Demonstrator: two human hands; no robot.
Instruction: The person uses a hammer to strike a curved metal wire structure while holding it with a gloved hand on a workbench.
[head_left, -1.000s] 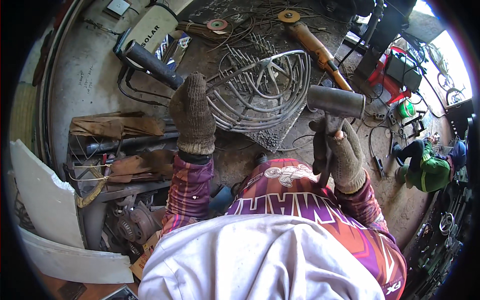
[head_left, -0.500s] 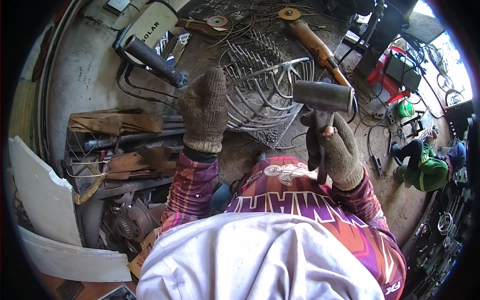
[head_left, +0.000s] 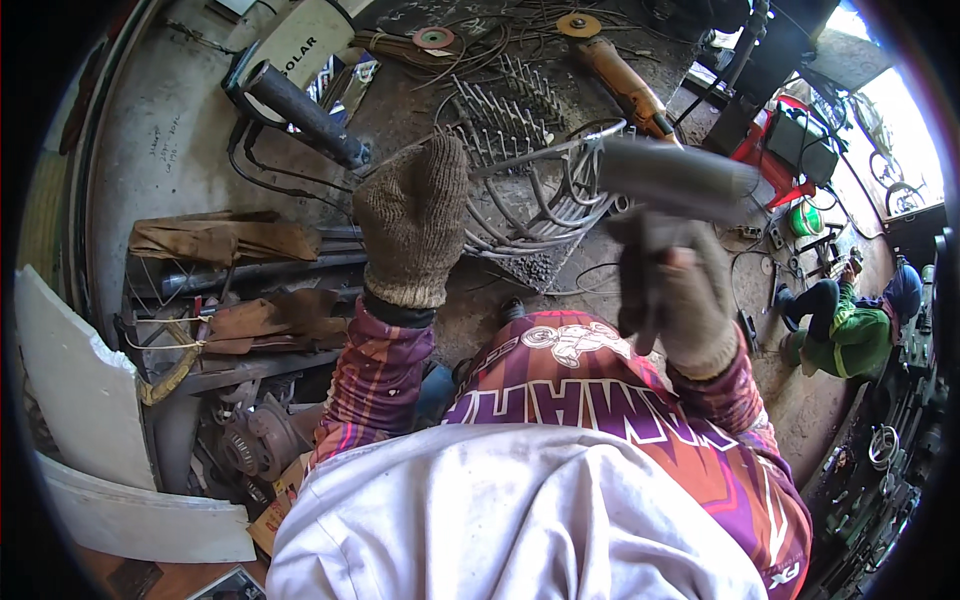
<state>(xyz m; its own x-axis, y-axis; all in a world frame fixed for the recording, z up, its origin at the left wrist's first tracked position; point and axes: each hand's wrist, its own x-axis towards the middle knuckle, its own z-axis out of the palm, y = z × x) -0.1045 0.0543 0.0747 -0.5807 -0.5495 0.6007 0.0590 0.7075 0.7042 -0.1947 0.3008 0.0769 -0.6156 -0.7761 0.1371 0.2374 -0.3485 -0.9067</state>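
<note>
My right hand [head_left: 695, 310], in a brown knit glove, is wrapped round the handle of a hammer [head_left: 680, 180] with a thick cylindrical metal head. Both are smeared by motion, the head hanging over the right side of a curved metal-rod frame [head_left: 575, 200]. Closed in a fist, my gloved left hand [head_left: 412, 225] is at the left end of that frame. What its fingers hold is hidden. A dark metal pipe [head_left: 308, 115] lies just beyond the left hand, its lower end near the knuckles. Behind the frame, several short rods [head_left: 500, 110] stand upright on the dark work surface.
An orange angle grinder [head_left: 625, 90] lies beyond the frame, with grinding discs [head_left: 433, 38] at the back. Brown cloth-like pieces [head_left: 225, 238] and scrap parts are on the left. At right, a person in green [head_left: 850, 335] crouches by cables, tools and a red stool [head_left: 775, 150].
The hammer has swung to the right and blurred, its right end dipping slightly. My left hand has shifted a little to the right, still closed.
</note>
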